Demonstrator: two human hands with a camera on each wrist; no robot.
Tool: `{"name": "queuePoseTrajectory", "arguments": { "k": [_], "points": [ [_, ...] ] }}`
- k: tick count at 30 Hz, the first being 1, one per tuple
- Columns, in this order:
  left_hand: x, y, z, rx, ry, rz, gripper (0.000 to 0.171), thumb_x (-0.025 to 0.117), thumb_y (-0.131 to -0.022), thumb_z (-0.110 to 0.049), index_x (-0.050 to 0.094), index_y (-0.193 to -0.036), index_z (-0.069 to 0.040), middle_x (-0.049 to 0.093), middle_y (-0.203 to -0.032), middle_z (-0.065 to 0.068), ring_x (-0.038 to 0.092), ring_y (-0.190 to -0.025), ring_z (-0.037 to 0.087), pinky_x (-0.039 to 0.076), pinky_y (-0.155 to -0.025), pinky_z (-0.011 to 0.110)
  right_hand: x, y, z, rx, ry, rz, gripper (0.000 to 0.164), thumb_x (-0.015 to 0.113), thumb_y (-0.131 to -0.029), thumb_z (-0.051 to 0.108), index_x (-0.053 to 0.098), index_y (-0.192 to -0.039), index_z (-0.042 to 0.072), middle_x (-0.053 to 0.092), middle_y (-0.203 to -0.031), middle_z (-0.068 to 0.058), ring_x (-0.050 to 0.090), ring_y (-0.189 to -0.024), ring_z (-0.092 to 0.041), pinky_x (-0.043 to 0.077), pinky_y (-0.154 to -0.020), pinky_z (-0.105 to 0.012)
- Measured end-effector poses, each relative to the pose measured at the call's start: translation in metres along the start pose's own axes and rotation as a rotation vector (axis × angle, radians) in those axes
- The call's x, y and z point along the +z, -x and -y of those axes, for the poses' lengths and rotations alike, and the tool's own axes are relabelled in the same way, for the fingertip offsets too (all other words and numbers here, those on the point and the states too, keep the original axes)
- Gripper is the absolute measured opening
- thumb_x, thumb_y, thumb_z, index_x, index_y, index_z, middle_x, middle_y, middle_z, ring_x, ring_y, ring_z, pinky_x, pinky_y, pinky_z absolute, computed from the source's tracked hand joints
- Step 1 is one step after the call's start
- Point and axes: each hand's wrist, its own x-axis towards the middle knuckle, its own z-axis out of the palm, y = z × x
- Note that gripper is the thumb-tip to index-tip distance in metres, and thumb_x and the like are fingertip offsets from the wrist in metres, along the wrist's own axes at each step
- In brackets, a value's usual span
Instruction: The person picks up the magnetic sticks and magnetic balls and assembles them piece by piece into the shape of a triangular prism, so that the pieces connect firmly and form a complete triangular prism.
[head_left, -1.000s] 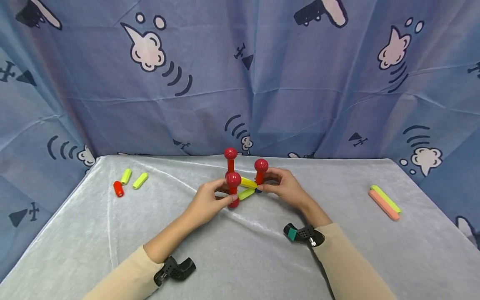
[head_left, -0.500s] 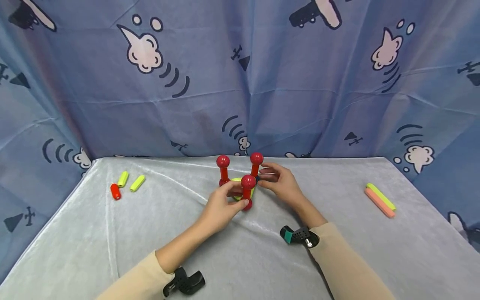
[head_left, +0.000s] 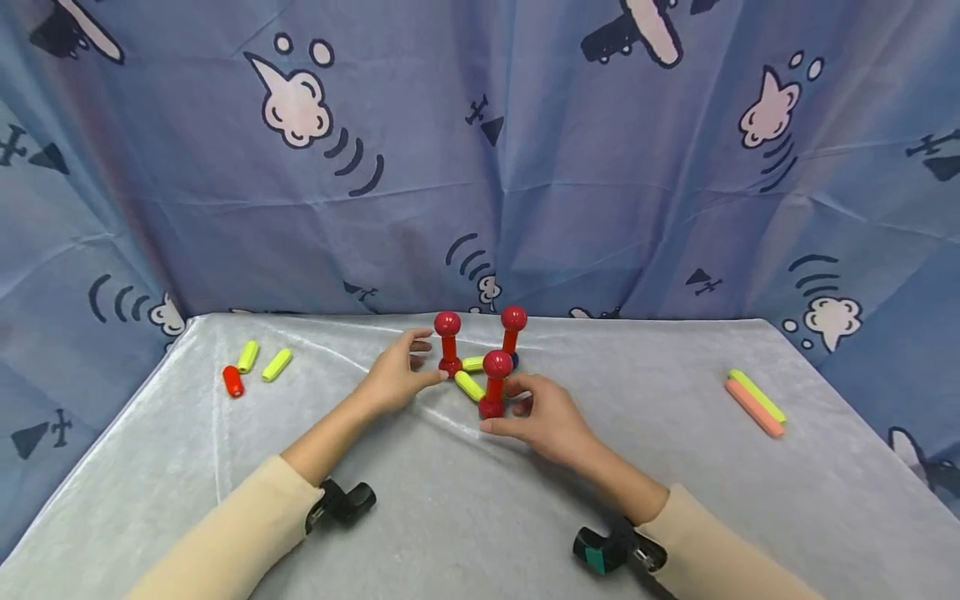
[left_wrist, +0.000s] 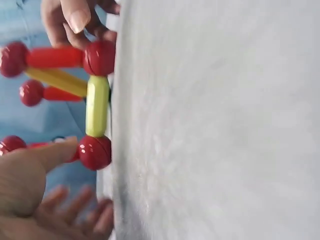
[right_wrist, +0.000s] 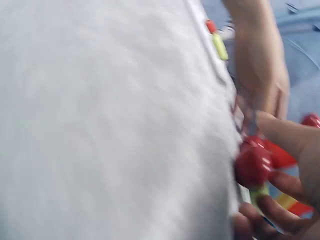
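Note:
A toy ball-and-stick frame (head_left: 495,385) stands mid-table. Three upright red sticks carry red balls on top, and yellow-green sticks (left_wrist: 97,106) join the balls at the base. A dark blue ball (head_left: 515,360) forms the back right corner. My left hand (head_left: 393,375) is at the left corner, fingers spread and thumb tip touching the base ball (left_wrist: 95,152). My right hand (head_left: 551,421) holds the front corner, thumb in front and curled fingers behind the base ball (right_wrist: 253,166). Part of the base is hidden behind the front post.
Two short yellow-green sticks (head_left: 277,365) and a short red stick (head_left: 233,382) lie at the left. A longer yellow-green stick (head_left: 757,396) and an orange stick (head_left: 753,408) lie side by side at the right. Behind the cloth-covered table (head_left: 420,517) hangs a patterned blue curtain (head_left: 420,167).
The frame has turned, bringing one post to the front. My left hand has let go of that post and shifted left; my right hand has moved from the back right corner to it.

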Motion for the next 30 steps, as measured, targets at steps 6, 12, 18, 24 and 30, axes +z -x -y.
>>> {"name": "queuePoseTrajectory", "arguments": {
  "k": [6,12,18,24,30],
  "points": [
    [0.014,-0.017,0.003,0.096,-0.035,0.026,0.029,0.071,-0.094,-0.017,0.068,-0.117,0.001,0.073,-0.115,0.015,0.071,-0.103,0.028,0.057,-0.094,0.039,0.016,-0.003,-0.004,-0.081,0.043,-0.126,0.027,0.087,-0.079,0.024,0.076,-0.101,0.011,0.07,-0.091,-0.005,0.06,-0.076,-0.013,0.05,-0.069,-0.025],
    [0.013,-0.004,-0.005,0.064,-0.136,-0.042,0.022,0.077,-0.089,-0.022,0.072,-0.104,-0.005,0.076,-0.1,0.008,0.073,-0.09,0.02,0.059,-0.082,0.037,-0.003,-0.012,-0.017,-0.087,0.013,-0.02,0.025,0.083,-0.084,0.02,0.075,-0.105,0.009,0.075,-0.098,-0.005,0.065,-0.083,-0.016,0.055,-0.073,-0.028],
    [0.017,0.01,-0.008,0.049,-0.15,-0.086,0.019,0.081,-0.086,-0.024,0.073,-0.097,-0.011,0.076,-0.093,0.003,0.072,-0.084,0.015,0.056,-0.077,0.034,-0.016,-0.022,-0.037,-0.116,-0.01,0.045,0.03,0.08,-0.087,0.022,0.074,-0.112,0.008,0.076,-0.107,-0.008,0.07,-0.092,-0.02,0.058,-0.076,-0.029],
    [0.028,0.013,-0.002,0.082,-0.049,-0.175,0.02,0.085,-0.081,-0.02,0.075,-0.095,-0.011,0.076,-0.094,0.006,0.072,-0.083,0.016,0.057,-0.078,0.034,-0.016,-0.025,-0.05,-0.116,-0.028,0.008,0.031,0.077,-0.089,0.022,0.073,-0.117,0.009,0.076,-0.11,-0.008,0.07,-0.096,-0.021,0.058,-0.083,-0.031],
    [0.032,0.012,0.003,0.082,-0.01,-0.215,0.021,0.085,-0.081,-0.021,0.077,-0.096,-0.009,0.077,-0.096,0.007,0.07,-0.079,0.016,0.055,-0.075,0.03,-0.014,-0.028,-0.053,-0.127,-0.043,0.005,0.032,0.076,-0.09,0.022,0.073,-0.118,0.008,0.075,-0.111,-0.009,0.068,-0.095,-0.021,0.057,-0.086,-0.035]
  ]
}}
